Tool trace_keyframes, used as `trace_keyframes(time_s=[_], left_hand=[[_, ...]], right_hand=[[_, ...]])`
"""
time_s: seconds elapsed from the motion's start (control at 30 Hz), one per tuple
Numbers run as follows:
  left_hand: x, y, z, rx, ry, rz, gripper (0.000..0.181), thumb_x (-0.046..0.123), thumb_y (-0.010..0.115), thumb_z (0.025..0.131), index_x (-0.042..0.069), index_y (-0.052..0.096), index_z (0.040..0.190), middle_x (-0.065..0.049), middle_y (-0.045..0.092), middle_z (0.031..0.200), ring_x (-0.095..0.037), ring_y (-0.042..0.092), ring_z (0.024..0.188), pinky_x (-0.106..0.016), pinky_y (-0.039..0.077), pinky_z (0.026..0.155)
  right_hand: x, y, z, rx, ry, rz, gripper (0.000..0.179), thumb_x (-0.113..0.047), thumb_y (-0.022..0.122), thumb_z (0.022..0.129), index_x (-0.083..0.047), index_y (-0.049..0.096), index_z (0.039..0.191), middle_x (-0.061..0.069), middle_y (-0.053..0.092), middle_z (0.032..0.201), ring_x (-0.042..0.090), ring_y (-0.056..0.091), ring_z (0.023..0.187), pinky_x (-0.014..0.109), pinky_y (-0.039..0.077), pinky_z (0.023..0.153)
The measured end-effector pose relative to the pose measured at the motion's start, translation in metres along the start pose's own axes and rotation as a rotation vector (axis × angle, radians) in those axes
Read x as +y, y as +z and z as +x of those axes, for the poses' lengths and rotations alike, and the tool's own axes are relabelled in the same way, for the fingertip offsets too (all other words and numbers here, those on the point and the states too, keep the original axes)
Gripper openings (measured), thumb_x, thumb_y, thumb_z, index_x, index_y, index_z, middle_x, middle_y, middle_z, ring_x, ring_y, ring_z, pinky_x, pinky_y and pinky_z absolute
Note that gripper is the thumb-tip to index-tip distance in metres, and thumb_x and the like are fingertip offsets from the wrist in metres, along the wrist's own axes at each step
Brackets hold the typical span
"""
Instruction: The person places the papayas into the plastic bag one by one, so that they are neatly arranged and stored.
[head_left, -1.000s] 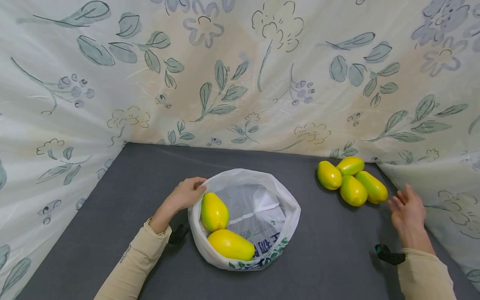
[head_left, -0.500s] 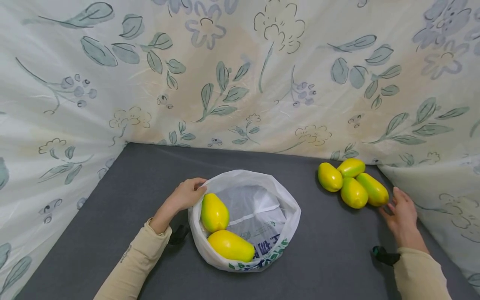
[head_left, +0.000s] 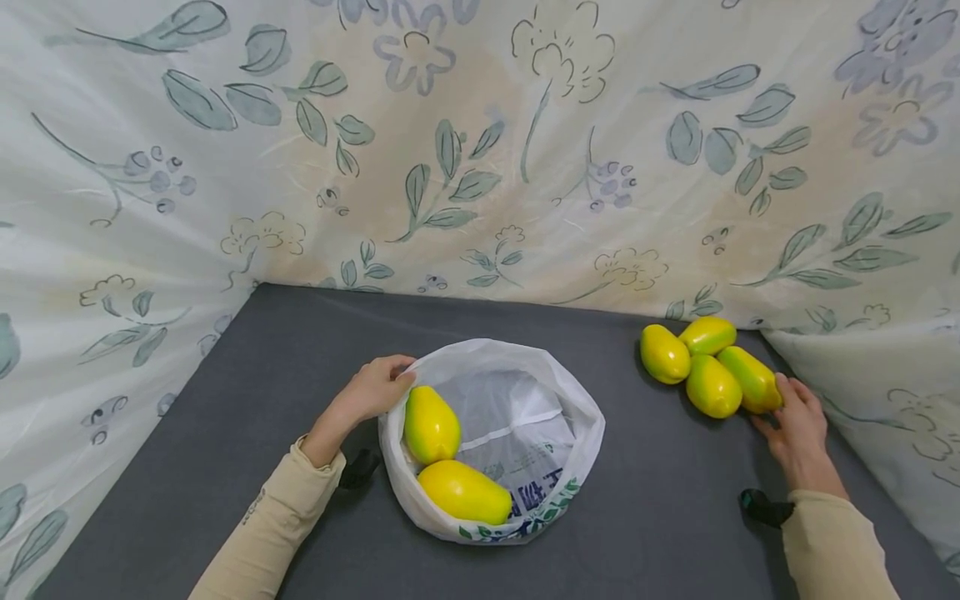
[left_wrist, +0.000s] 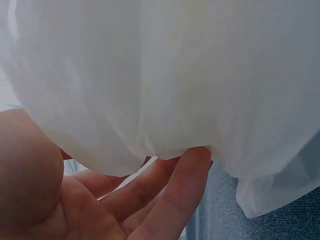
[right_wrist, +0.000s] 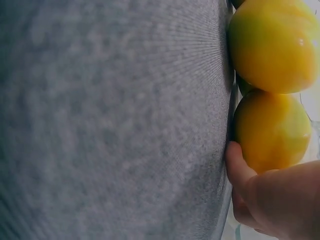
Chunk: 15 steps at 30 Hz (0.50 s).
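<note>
My left hand (head_left: pixel 375 388) pinches the upper left rim of a white plastic bag (head_left: pixel 581 417), which stands with its mouth spread wide. Inside the bag, one yellow papaya (head_left: pixel 431 427) leans at the left side and another papaya (head_left: pixel 465 492) lies along the front. In the left wrist view, thumb and fingers (left_wrist: pixel 187 185) catch the hanging film. At the right, several yellow-green papayas (head_left: pixel 712 387) lie clustered. My right hand (head_left: pixel 802 425) grips the near end of the rightmost papaya (head_left: pixel 750 379), its thumb low against the side in the right wrist view.
Dark grey cloth (head_left: pixel 300 333) covers the table. A flowered white curtain (head_left: pixel 480 167) rises along the back and both sides, close behind the papaya cluster and beside my right hand. Dark wrist devices sit at both cuffs.
My right hand has come left from beside the curtain to the rightmost papaya and its fingers have closed on its end. The left hand keeps its hold on the bag.
</note>
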<state>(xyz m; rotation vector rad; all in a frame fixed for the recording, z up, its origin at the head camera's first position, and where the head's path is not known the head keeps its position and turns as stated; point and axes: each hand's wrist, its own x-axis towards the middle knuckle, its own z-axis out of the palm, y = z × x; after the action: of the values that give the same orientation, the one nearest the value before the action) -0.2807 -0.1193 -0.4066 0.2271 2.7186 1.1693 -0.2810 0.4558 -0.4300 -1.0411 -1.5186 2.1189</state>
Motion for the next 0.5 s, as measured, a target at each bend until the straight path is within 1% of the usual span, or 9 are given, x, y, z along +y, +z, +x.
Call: trace_keyframes(time_s=[0.1,0.2,0.33,0.5], left_hand=[[0.0005,-0.0006,0.0001,0.003,0.002,0.005,0.039,0.018,0.051,0.098,0.001,0.053,0.133,-0.02,0.059,0.116,-0.028,0.059,0.09,-0.04,0.052,0.074],[0.0008,-0.0009,0.0002,0.004,-0.001,0.007,0.039,0.018,0.051,0.098,0.001,0.053,0.133,-0.02,0.06,0.115,-0.027,0.059,0.089,-0.039,0.052,0.073],[0.0008,-0.0005,0.0001,0.001,-0.008,0.003,0.039,0.019,0.051,0.098,0.001,0.053,0.133,-0.02,0.059,0.117,-0.028,0.059,0.092,-0.04,0.052,0.075],[-0.0005,0.0003,0.0002,-0.001,-0.01,0.006,0.039,0.019,0.051,0.099,0.002,0.053,0.134,-0.02,0.058,0.119,-0.029,0.059,0.095,-0.041,0.052,0.077]], right_hand=[[0.0018,0.0004,0.0007,-0.009,-0.022,-0.032,0.078,-0.045,0.064,0.084,-0.036,0.023,0.15,-0.012,0.012,0.154,0.013,0.011,0.139,0.049,0.019,0.108],[0.0034,0.0021,0.0017,-0.002,-0.034,-0.075,0.077,-0.044,0.063,0.085,-0.036,0.023,0.15,-0.01,0.01,0.155,0.013,0.011,0.14,0.05,0.021,0.107],[0.0042,0.0047,0.0023,0.016,-0.032,-0.132,0.075,-0.043,0.06,0.087,-0.037,0.021,0.151,-0.008,0.006,0.156,0.013,0.009,0.141,0.049,0.024,0.106],[0.0056,0.0056,0.0038,0.021,-0.018,-0.148,0.075,-0.043,0.059,0.088,-0.037,0.02,0.151,-0.007,0.006,0.156,0.014,0.009,0.141,0.048,0.025,0.106]])
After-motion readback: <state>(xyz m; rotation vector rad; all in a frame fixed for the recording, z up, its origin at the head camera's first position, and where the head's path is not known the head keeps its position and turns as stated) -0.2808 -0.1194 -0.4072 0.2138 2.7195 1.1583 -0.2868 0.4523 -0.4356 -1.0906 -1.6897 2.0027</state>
